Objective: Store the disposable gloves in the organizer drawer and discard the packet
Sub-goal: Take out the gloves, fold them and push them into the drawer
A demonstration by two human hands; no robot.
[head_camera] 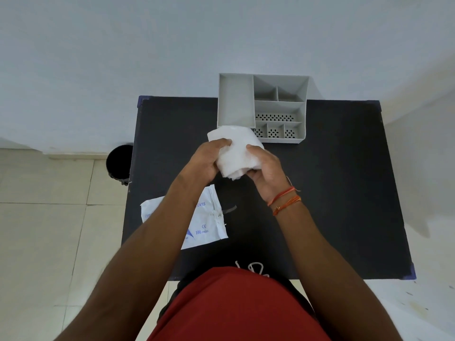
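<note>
Round black bin point(120, 164) sits on the floor left of both hands; flat white printed glove packet point(204, 222) lies emptied under the left forearm. Left hand point(205, 162) and right hand point(264, 168) both clench the white folded stack of gloves point(237, 150). Looks like the storing step; next: lower it into the grey plastic organizer point(236, 102) just beyond the hands.

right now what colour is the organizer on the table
Light grey organizer, with dotted perforations in its front compartments; the head view shows it best.

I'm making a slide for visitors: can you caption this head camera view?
Both hands, left and right, hold a white glove stack before a grey organizer; empty packet lies nearby.
</note>
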